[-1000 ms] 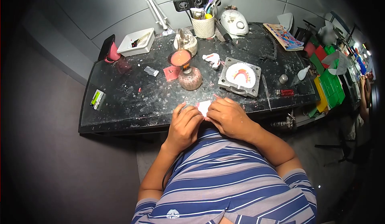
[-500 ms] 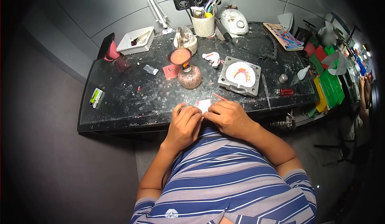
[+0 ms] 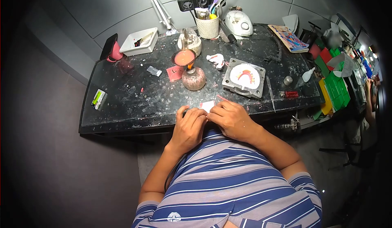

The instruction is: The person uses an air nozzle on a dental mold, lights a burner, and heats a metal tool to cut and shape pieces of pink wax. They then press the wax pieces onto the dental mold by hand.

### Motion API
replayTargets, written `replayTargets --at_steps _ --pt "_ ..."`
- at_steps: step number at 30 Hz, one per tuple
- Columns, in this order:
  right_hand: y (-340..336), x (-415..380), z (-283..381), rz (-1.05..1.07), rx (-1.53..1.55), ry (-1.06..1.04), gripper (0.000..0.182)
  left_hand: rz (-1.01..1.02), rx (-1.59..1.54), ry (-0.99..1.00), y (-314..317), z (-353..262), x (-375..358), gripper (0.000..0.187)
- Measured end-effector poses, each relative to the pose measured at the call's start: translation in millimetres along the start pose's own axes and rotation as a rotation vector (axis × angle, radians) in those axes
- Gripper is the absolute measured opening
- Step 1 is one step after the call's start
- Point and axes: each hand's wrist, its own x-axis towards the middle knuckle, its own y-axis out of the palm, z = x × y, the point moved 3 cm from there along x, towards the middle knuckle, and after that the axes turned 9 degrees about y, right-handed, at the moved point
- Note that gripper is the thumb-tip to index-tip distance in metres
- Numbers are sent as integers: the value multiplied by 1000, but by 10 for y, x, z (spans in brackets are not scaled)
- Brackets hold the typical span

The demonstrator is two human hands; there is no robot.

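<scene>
Both hands meet at the front edge of the workbench. My left hand (image 3: 188,126) has bent fingers closed at the tips. My right hand (image 3: 229,119) is closed too, its fingertips touching or almost touching those of the left. Whatever they pinch is hidden by the fingers. Just beyond the fingertips lies a small white piece (image 3: 208,106) with a pink edge. Near the right knuckles rests a thin pink strip (image 3: 222,99). Farther back, a round spirit burner (image 3: 194,79) burns with an orange flame under a small pan (image 3: 184,58) of pink material.
Right of the burner sits a metal flask half (image 3: 242,90) holding white plaster with a pink arch and teeth. A knife-like tool (image 3: 271,95) lies beside it. A pink sheet (image 3: 174,73), a white tray (image 3: 139,42), a tool cup (image 3: 208,27) and a white device (image 3: 239,23) stand behind.
The hands stay together at the bench edge, with only slight shifts of the fingers. The view has tilted a little; nothing else has visibly moved.
</scene>
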Motion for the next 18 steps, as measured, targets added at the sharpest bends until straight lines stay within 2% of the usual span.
replayTargets --at_steps 4,9,18 --pt "25 -60 -38 12 5 43 19 29 4 -32 26 23 2 20" --pt "3 -82 -28 -72 -7 -30 19 15 -4 -54 70 61 -37 18" --pt "13 -26 -18 -1 -23 -33 22 -3 31 -70 66 43 -43 18"
